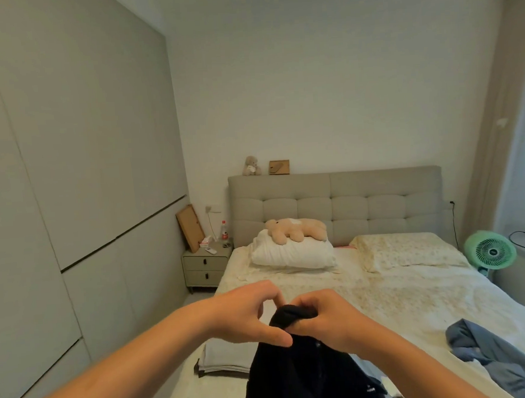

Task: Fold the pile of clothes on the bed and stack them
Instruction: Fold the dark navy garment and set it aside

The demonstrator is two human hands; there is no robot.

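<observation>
A black garment (pixel 303 378) hangs at the lower centre of the frame, held up over the bed (pixel 399 301) with its bunched top edge grasped in the curled fingers (pixel 307 300) of the right hand (pixel 324 318), while the left hand (pixel 246 313) pinches the same bunch just beside it. Behind the left hand a folded pale stack (pixel 224 355) lies on the bed, and a crumpled blue-grey garment (pixel 492 354) sprawls at lower right. Further up sit a white pillow (pixel 292 254) with a plush bear (pixel 297 229) on it, and a green fan (pixel 490 251) at the right edge.
</observation>
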